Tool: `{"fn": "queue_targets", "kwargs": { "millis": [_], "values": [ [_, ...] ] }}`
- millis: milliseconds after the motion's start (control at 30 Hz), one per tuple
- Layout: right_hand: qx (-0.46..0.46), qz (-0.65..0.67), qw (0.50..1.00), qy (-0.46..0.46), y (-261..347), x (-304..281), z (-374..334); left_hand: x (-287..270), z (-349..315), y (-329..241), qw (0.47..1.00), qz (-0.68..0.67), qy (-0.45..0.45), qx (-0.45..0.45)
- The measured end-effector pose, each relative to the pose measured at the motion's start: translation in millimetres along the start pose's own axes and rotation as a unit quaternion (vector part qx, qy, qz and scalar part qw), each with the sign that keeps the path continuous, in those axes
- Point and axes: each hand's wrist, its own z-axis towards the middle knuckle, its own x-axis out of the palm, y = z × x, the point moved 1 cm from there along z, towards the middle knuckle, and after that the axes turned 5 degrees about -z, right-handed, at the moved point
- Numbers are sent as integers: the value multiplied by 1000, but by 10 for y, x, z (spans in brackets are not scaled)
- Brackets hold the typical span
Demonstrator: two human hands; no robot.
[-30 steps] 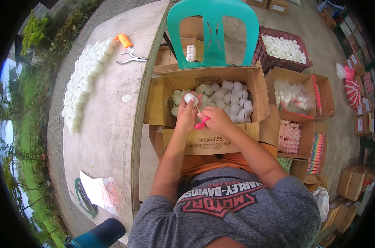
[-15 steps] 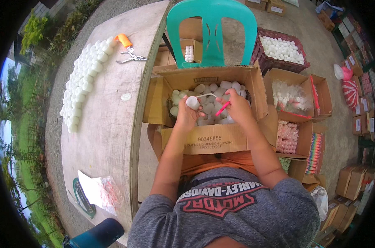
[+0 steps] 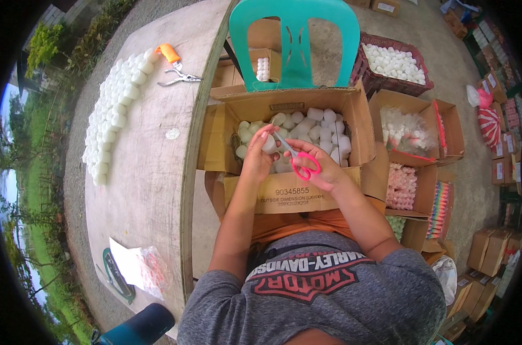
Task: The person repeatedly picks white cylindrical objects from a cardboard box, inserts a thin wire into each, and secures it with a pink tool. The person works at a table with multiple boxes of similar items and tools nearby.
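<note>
Over an open cardboard box [image 3: 295,196] my two hands are close together. Between the fingers of my left hand [image 3: 257,156] is a white rounded cylinder [image 3: 269,145], shaped like a marshmallow. My right hand [image 3: 325,171] has hold of scissors [image 3: 304,165] with pink handles. Their blades point up and left, and the tips come near my left fingertips. Whether the blades touch the cylinder I cannot tell. Many similar white cylinders [image 3: 325,123] fill the box below, partly covered by my hands.
To the left, a pale worktable [image 3: 152,201] bears rows of white cylinders [image 3: 108,129], pliers [image 3: 180,77] and an orange-handled tool [image 3: 168,53]. A green chair [image 3: 295,52] stands beyond the box. A crate [image 3: 365,80] and a box of plastic-wrapped pieces [image 3: 407,131] stand at right.
The scissors have swung round in my right hand, their blades now directed at my left fingers. My hands have drawn closer together. The pale strip stretched between them no longer shows.
</note>
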Motion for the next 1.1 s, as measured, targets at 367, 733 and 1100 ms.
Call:
{"fn": "queue_targets", "kwargs": {
  "millis": [367, 733, 1100],
  "values": [
    [-9, -45, 998, 35, 50, 72, -84, -34, -10, -13, 994, -20, 103, -22],
    [37, -259, 964, -47, 27, 69, -124, -73, -8, 5, 982, 42, 170, -71],
    [88, -188, 975, -74, 45, 4, -108, -22, -37, -30, 972, 78, 194, -103]
  ]
}}
